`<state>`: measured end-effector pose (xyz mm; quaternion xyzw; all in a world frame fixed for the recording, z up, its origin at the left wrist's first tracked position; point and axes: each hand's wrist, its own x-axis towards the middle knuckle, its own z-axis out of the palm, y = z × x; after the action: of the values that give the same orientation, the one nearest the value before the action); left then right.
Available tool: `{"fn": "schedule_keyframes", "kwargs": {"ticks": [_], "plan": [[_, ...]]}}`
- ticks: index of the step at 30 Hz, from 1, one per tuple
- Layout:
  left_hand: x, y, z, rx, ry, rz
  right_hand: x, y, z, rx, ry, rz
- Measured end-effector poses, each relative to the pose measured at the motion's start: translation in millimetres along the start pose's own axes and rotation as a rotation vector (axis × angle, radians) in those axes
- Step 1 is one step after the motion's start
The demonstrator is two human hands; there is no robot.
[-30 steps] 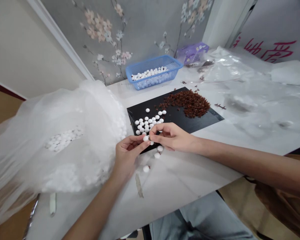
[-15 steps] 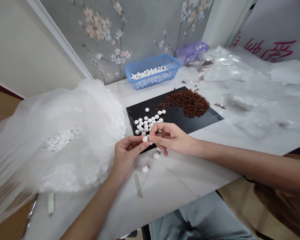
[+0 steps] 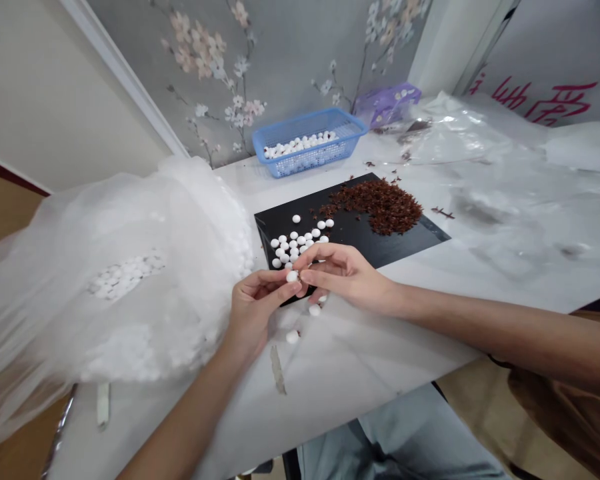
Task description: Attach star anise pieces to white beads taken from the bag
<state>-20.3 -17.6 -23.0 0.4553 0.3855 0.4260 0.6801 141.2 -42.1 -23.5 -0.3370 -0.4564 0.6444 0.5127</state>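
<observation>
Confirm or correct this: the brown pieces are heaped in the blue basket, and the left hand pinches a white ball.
Not in the blue basket: the head view shows the brown pieces heaped on the black mat. The left hand does pinch a white ball.

White table (image 3: 360,373), 1 black sheet (image 3: 395,247), 1 blue basket (image 3: 325,158), crumpled clear plastic (image 3: 455,137), loose white balls (image 3: 293,337), bulging translucent bag (image 3: 130,333)

On the black rectangular board (image 3: 349,228), spiky brown pieces (image 3: 387,208) lay at two o'clock, round white balls (image 3: 294,251) at nine. Off it, a blue rectangular plastic basket (image 3: 313,161) stood at eleven, holding further balls.
</observation>
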Motion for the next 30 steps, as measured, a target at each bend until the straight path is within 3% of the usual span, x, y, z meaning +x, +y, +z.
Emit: {"fn": "schedule_keyframes", "kwargs": {"ticks": [7,17,30], "plan": [[-2.9,2.0,1.2,0.011,-0.012,-0.006,1.6,0.4,-5.0,0.103,-0.068,0.033],[-1.4,1.4,0.8,0.076,0.055,-0.005,2.2,0.4,-1.8,0.147,-0.042,0.070],[0.7,0.0,-0.8,-0.002,0.016,-0.027,4.4,4.0,-1.2,0.165,-0.054,0.054]]}}
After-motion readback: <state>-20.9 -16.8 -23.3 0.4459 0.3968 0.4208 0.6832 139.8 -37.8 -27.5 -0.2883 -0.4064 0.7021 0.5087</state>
